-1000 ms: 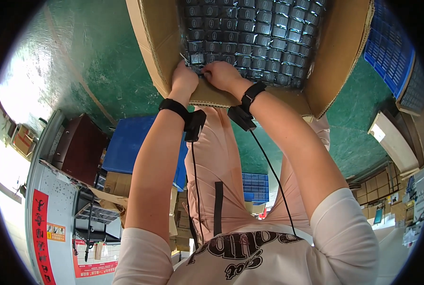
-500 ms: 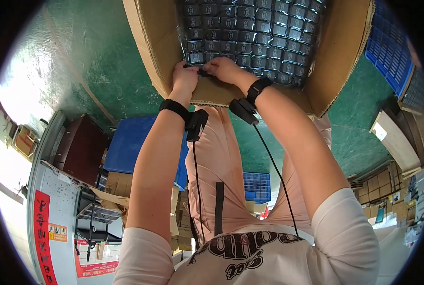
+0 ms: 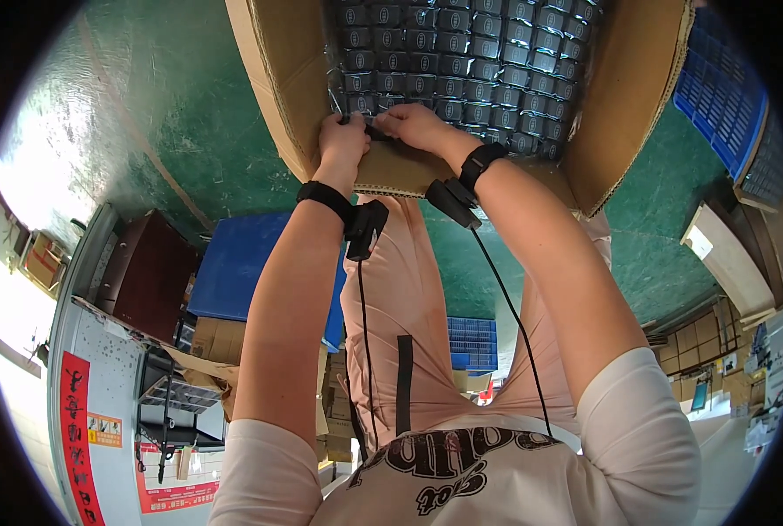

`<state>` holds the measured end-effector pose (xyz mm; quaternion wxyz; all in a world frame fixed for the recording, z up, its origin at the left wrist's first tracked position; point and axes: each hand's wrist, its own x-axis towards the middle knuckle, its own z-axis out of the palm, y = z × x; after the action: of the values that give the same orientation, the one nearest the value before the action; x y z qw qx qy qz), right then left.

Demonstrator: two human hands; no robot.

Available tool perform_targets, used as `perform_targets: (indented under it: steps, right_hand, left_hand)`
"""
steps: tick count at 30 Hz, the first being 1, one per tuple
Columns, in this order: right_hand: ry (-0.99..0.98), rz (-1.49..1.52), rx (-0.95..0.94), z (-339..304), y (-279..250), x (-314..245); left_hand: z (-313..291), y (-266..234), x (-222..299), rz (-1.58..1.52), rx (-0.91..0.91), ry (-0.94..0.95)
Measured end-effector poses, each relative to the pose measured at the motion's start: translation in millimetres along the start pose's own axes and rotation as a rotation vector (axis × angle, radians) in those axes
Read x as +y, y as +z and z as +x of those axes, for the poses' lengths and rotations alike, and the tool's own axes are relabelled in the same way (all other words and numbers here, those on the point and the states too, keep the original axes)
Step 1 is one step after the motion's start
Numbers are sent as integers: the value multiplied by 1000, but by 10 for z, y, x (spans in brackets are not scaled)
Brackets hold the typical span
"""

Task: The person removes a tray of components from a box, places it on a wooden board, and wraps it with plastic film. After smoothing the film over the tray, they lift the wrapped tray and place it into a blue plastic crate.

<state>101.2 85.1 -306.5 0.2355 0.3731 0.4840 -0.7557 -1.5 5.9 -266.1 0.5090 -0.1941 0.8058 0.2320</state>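
Dark wrapped pieces (image 3: 457,66) already lie in rows across the carton (image 3: 623,114). At its near-left corner, my left grip (image 3: 342,140) and right grip (image 3: 416,127) hide what's left; whether either grasps a piece, I cannot tell.

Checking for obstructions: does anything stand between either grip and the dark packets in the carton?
Nothing visible does. The left grip and right grip are inside the carton, at the edge of the dark packets. The near wall lies on the person's side, not in between. Exact contact is hidden.
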Motion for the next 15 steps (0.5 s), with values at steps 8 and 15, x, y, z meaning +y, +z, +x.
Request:
perform_targets:
  steps: [8, 15]
  right_hand:
    - [-236, -712, -122, -98, 76, -10]
    - [-192, -569, -58, -196, 6, 41]
  left_hand:
    - [-291, 15, 270, 796, 280, 874]
    - [-264, -23, 211, 1478, -116, 450]
